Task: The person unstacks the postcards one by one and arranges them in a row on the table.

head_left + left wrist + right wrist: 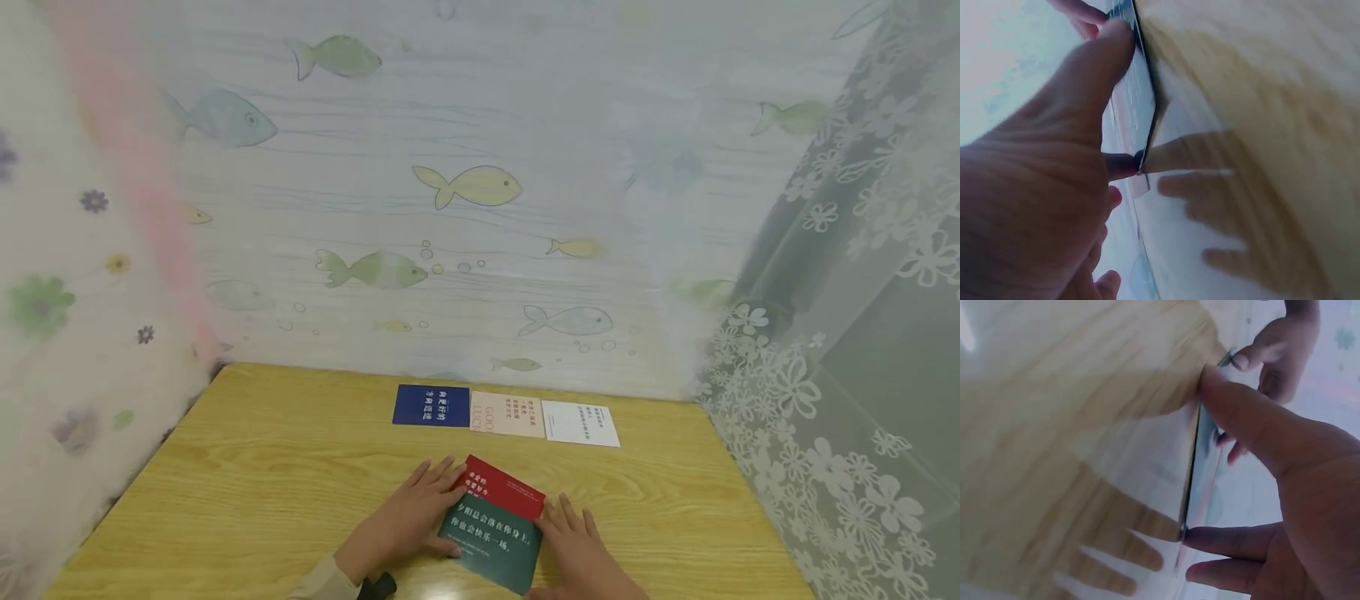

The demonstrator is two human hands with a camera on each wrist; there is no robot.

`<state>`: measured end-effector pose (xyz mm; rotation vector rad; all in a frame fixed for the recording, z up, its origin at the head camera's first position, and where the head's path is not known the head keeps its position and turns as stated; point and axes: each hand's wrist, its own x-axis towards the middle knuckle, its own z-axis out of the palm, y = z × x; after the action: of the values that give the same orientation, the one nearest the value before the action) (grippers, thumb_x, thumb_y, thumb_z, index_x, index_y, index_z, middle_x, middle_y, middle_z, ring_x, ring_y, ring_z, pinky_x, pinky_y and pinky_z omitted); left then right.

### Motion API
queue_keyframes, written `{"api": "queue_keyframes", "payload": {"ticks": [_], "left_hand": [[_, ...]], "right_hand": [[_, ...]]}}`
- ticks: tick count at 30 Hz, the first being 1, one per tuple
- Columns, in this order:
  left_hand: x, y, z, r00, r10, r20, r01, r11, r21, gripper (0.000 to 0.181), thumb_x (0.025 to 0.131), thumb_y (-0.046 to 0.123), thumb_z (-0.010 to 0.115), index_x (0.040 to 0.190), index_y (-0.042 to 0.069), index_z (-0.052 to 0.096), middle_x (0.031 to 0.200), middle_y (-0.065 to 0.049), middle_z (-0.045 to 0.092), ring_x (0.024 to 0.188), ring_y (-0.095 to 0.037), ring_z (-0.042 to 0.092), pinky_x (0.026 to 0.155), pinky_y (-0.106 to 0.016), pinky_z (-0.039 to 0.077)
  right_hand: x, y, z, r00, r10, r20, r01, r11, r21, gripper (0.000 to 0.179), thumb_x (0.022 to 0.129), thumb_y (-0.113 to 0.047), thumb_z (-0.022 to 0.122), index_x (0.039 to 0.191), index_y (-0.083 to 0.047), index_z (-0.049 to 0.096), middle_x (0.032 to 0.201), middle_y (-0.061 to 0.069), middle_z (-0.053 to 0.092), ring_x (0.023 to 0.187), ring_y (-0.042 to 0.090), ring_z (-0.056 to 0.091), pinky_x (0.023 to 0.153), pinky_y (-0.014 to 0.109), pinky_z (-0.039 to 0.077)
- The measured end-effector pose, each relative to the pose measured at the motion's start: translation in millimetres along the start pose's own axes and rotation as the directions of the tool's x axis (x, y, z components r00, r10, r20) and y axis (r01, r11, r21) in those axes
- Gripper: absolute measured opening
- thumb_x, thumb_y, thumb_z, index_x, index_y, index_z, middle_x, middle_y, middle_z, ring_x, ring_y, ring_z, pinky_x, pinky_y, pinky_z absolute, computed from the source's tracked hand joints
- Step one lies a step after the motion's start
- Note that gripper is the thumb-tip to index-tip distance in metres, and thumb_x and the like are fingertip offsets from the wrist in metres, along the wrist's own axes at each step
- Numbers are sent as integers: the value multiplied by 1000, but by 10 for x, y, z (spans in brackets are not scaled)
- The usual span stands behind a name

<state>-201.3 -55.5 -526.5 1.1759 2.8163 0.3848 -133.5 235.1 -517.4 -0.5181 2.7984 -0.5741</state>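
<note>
A green card (491,546) with white lettering lies over the lower part of a red card (504,490), both tilted on the wooden table. My left hand (411,518) holds the green card along its left side, thumb at the lower corner and index fingertip at the upper one. On the opposite side, my right hand (576,546) has its thumb at the near right corner and its index fingertip at the upper right corner. Both wrist views show the green card (1138,94) nearly edge-on between thumb and index finger, close over the table. The other fingers extend past it.
Along the back of the table (300,467) lie a blue card (431,406), a pale pink card (507,414) and a white card (581,423), side by side. A fish-patterned curtain (480,250) hangs behind them. A black object (378,586) shows at the left wrist.
</note>
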Motion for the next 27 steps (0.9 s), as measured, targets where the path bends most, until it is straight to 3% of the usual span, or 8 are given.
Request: {"api": "queue_keyframes", "payload": {"ticks": [5,10,20,23,27], "left_hand": [[-96,15,-52,1000,27,13,-28,1000,6,100,69,65,84,148,12,55,164,-8,37,155,-31,25,125,-53,23],[-157,11,-78,998,61,-4,-61,998,19,100,68,62,86,146,9,56,162,-11,38,153,-33,29,124,-55,26],[-155,-22,-46,999,35,-5,-35,997,62,102,66,68,84,146,11,56,163,-9,37,155,-30,26,125,-53,24],[-167,-19,-47,999,36,-4,-35,997,65,105,64,70,84,147,12,56,164,-9,37,155,-30,25,125,-54,23],[-210,-18,-63,999,36,15,-36,999,7,109,60,71,86,147,12,55,165,-7,34,156,-30,21,126,-54,20]], "right_hand": [[-1,-42,-32,1000,-1,-2,1,1000,-5,103,67,-54,88,146,-1,48,155,30,42,145,60,24,112,81,17],[3,-71,-56,1000,-5,-8,5,999,-42,106,64,-62,86,144,-2,50,154,27,43,145,57,26,112,80,19],[-1,-83,-72,992,-117,-57,101,970,-223,109,65,-89,65,136,-7,60,151,21,51,144,48,37,116,69,30],[-2,-55,-75,985,-157,-77,132,957,-260,107,65,-90,63,134,-8,62,150,19,53,144,46,40,116,65,33],[-14,-29,-85,979,-187,-84,157,946,-285,102,67,-89,62,129,-9,64,150,17,54,144,43,41,116,62,36]]}}
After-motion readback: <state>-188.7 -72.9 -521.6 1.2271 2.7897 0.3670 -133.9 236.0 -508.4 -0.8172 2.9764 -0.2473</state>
